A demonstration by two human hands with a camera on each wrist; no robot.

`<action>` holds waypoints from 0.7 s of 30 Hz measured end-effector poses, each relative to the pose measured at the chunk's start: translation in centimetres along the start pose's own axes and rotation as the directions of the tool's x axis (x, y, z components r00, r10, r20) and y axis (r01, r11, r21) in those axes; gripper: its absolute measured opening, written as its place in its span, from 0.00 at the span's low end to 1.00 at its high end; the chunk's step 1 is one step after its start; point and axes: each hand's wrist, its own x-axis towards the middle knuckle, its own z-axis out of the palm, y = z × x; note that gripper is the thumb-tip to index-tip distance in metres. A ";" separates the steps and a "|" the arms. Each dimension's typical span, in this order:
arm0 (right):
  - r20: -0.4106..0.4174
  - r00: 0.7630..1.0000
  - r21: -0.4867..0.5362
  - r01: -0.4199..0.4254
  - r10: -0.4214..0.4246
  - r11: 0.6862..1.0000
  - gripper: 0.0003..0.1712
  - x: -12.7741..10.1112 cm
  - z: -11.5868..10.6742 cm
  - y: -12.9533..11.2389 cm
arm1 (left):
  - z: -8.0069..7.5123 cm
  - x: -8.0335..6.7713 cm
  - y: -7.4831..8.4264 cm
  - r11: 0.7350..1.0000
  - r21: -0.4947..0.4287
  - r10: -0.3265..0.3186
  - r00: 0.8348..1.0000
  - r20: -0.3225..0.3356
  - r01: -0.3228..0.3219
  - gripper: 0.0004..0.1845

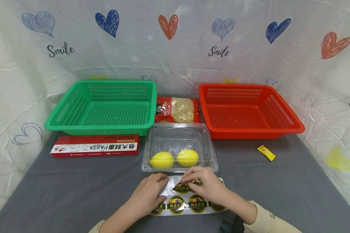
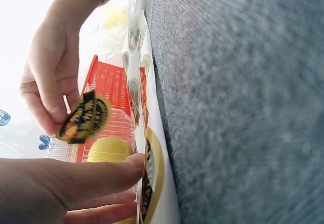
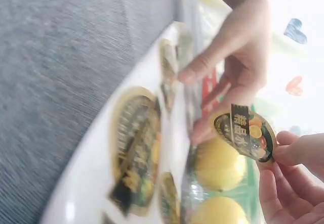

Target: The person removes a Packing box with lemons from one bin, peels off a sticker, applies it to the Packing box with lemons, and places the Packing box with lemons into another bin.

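Centrally, low in the head view: sticker sheet (image 1: 189,202), long axis running left to right on the grey table (image 1: 75,187), its far edge just beside the clear clamshell box (image 1: 179,147) holding two lemons (image 1: 175,158). Right hand (image 1: 207,187) pinches one peeled round sticker (image 3: 244,134) between thumb and fingers, lifted off the sheet. Left hand (image 1: 148,194) presses the sheet's left end, fingers straight. Open table lies left and right; green basket (image 1: 105,108) and red basket (image 1: 248,110) sit beyond.
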 end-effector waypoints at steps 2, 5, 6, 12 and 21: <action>-0.023 1.000 0.005 -0.008 0.008 1.000 0.12 0.1 -0.4 -0.1 | -0.1 0.0 0.1 1.000 0.004 0.001 1.000 0.001 -0.001 0.24; -0.063 0.998 0.016 0.006 -0.005 1.000 0.12 0.2 -0.8 -0.3 | -0.6 -0.1 0.3 1.000 -0.006 0.000 1.000 0.004 0.000 0.24; -0.076 0.997 0.021 0.013 -0.011 1.000 0.12 0.3 -1.0 -0.3 | -0.8 -0.1 0.4 1.000 -0.017 -0.002 1.000 0.003 0.002 0.23; -0.148 0.988 0.035 0.043 -0.038 0.998 0.15 0.8 -1.8 -0.9 | -2.3 0.3 1.1 0.983 -0.183 -0.036 0.999 -0.030 0.030 0.18; -0.200 0.977 0.020 0.083 -0.077 0.996 0.13 1.5 -2.3 -1.2 | -2.7 1.5 1.9 0.858 -0.514 -0.129 0.973 -0.189 0.014 0.09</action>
